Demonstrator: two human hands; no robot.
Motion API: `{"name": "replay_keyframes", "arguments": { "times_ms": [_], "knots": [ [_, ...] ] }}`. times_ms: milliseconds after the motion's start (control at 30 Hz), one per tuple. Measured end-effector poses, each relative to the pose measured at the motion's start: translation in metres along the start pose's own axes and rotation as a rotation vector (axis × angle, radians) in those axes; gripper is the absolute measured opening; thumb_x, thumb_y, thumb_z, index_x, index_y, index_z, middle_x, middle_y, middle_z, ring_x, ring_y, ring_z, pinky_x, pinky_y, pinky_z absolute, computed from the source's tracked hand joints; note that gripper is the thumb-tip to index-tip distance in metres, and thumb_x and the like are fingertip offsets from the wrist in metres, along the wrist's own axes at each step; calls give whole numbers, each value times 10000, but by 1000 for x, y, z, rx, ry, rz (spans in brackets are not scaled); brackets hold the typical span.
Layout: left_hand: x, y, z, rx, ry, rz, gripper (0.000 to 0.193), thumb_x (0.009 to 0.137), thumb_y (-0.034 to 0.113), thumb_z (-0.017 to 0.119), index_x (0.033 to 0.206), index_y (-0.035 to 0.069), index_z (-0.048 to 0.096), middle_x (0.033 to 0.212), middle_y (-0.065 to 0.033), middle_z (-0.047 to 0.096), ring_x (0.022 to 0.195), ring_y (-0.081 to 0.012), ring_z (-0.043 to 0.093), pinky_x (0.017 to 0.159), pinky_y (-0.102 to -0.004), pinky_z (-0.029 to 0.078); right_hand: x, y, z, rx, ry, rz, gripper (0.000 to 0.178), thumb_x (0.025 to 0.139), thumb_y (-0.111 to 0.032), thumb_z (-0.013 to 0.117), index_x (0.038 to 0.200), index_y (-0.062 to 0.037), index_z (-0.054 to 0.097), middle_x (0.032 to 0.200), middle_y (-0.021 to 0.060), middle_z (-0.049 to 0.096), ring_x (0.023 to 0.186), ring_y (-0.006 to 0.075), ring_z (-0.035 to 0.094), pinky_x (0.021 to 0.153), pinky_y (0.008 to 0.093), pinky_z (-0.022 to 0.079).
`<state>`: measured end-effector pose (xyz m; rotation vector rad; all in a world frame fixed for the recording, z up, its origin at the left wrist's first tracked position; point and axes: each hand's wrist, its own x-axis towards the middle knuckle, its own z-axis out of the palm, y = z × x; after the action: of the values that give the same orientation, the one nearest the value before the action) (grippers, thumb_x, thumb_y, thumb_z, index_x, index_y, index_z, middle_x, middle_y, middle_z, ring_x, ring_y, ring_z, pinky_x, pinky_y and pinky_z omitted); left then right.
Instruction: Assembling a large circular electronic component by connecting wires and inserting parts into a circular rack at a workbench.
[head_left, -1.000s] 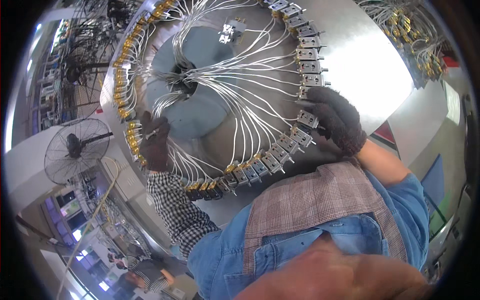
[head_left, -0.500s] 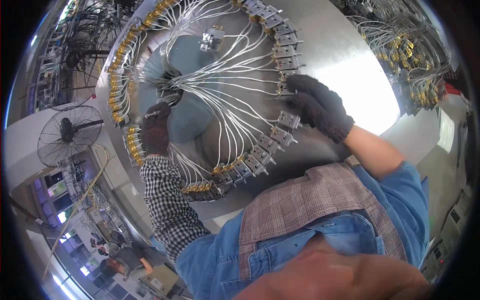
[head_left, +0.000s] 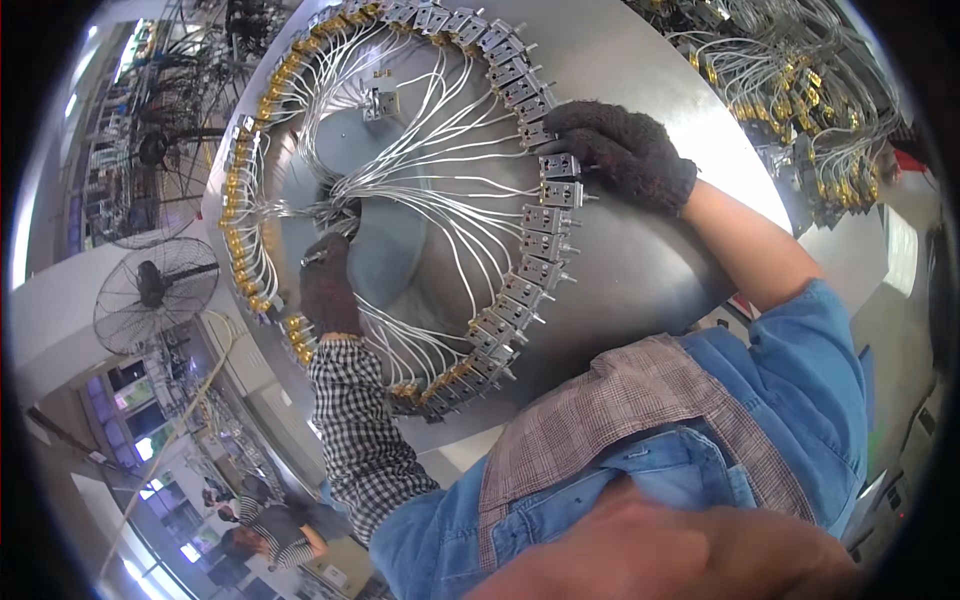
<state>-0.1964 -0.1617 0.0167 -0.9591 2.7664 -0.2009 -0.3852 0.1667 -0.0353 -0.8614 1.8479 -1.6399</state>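
Note:
A ring of silvery metal blocks [head_left: 542,245] and brass-coloured fittings [head_left: 236,190] lies on a metal table. White wires [head_left: 410,185] run inward from it to a bundle over a grey-blue round plate [head_left: 375,250]. My left hand [head_left: 330,292], in a dark knitted glove, is closed inside the ring beside the bundle, with a small silvery metal piece showing at its fingers. On the ring's right side, my gloved right hand [head_left: 625,155] has its fingers bent against the blocks; its fingertips are partly hidden, so a firm grip cannot be made out. A loose-standing metal block [head_left: 380,103] sits inside the ring.
More wired fittings [head_left: 790,120] are heaped at the upper right, beyond the table edge. A standing fan [head_left: 152,285] is at the left. Another person [head_left: 275,530] in a striped top is far off at the lower left.
The ring has turned counterclockwise, its right-hand blocks shifting up and away. My right hand has travelled up and left with them. My left hand appears slightly lower and remains closed.

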Motion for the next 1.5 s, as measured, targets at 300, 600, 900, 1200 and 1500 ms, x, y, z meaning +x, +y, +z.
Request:
{"name": "replay_keyframes", "arguments": {
  "times_ms": [300,600,900,1200,1500],
  "knots": [
    [-2,10,4,-1316,286,404,207,800,19,498,994,-9,565,1022,-154,549,946,-258,529,795,-337,433,-24,-25,-12,370,470,349,284,771,-137,587,1039,-48,566,900,60,600,787,123,579,680,259,481],
    [-11,107,3,-1378,-127,709,160,850,122,524,935,-13,530,1014,-123,524,958,-210,530,814,-353,486,-42,-5,20,-501,657,110,342,616,-148,699,923,-38,596,932,112,604,739,201,619,685,288,505],
    [-2,157,-1,-2147,-905,435,225,901,108,412,1050,-49,477,1059,-173,519,993,-275,526,889,-381,453,-31,-24,25,301,571,40,458,822,-363,536,1133,-30,492,990,95,595,807,126,558,680,258,463],
    [6,160,26,-2226,-819,290,242,903,117,422,1056,-61,479,1007,-144,560,902,-209,577,765,-280,502,-13,-8,16,-495,192,-334,258,849,-191,505,1068,-67,561,1055,136,579,964,308,560,815,372,451],
    [6,161,14,-2180,-964,240,223,912,122,410,1037,-49,480,993,-128,544,898,-169,565,758,-268,500,-14,-29,20,283,553,232,356,846,-253,538,1089,7,509,951,102,598,797,159,570,687,297,463]
  ]
}}
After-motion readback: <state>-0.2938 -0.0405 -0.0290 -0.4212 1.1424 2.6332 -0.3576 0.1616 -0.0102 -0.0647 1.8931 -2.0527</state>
